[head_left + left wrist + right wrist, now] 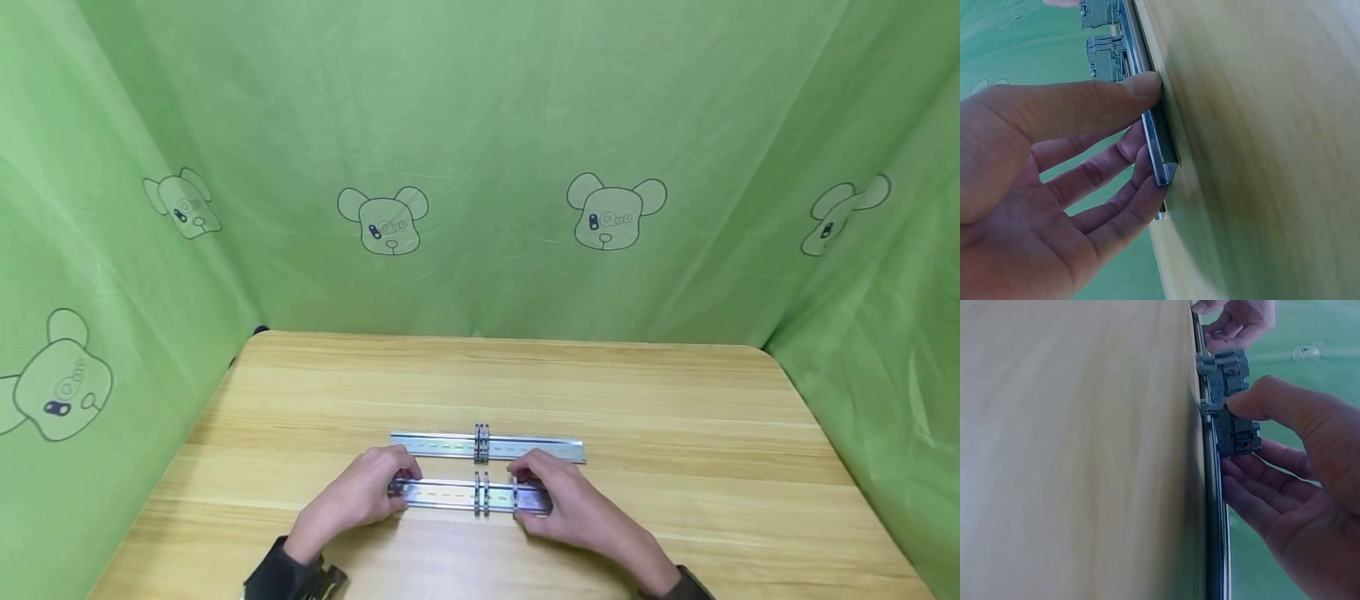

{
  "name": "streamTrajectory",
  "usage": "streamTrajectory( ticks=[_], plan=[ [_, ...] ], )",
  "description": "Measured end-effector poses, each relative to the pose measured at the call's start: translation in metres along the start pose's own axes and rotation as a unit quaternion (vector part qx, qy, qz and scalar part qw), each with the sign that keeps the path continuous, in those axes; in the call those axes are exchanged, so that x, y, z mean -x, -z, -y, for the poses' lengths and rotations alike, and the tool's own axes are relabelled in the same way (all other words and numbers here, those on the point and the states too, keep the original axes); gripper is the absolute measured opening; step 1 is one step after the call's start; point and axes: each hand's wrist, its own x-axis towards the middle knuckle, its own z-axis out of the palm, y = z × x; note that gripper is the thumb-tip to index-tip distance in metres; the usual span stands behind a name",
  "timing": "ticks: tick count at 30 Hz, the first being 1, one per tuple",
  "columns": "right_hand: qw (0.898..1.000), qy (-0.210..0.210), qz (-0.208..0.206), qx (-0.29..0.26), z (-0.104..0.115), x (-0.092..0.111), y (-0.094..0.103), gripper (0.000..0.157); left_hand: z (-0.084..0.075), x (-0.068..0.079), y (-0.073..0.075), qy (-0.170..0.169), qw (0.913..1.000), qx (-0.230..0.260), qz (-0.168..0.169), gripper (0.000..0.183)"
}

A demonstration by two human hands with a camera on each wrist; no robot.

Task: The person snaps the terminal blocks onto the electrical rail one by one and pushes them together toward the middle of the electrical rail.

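A slotted metal DIN rail (442, 495) lies along the table nearest the person. My left hand (366, 492) holds its left end, thumb on the near edge and fingers at the far side, as the left wrist view shows. Two thin grey terminal blocks (482, 493) sit on this rail near its middle, slightly apart. Further right, my right hand (573, 502) pinches another grey terminal block (1235, 431) standing on the rail, thumb on the near side and fingers on the far side. The right hand covers part of the rail's right end.
Behind, a second DIN rail (435, 444) lies roughly parallel, with several terminal blocks (482, 443) grouped at its middle. Both rails are on a wood-grain table (675, 417). A green curtain (487, 108) with bear-head drawings hangs around the back and sides.
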Motion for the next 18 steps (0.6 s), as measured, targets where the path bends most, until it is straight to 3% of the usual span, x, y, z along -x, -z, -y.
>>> streamTrajectory(
  ticks=[18],
  plan=[
    [0.999,-0.023,0.025,0.000,0.016,-0.018,-0.019,0.059,0.004,0.000,-0.003,0.002,1.0000,0.006,-0.005,0.033]
  ],
)
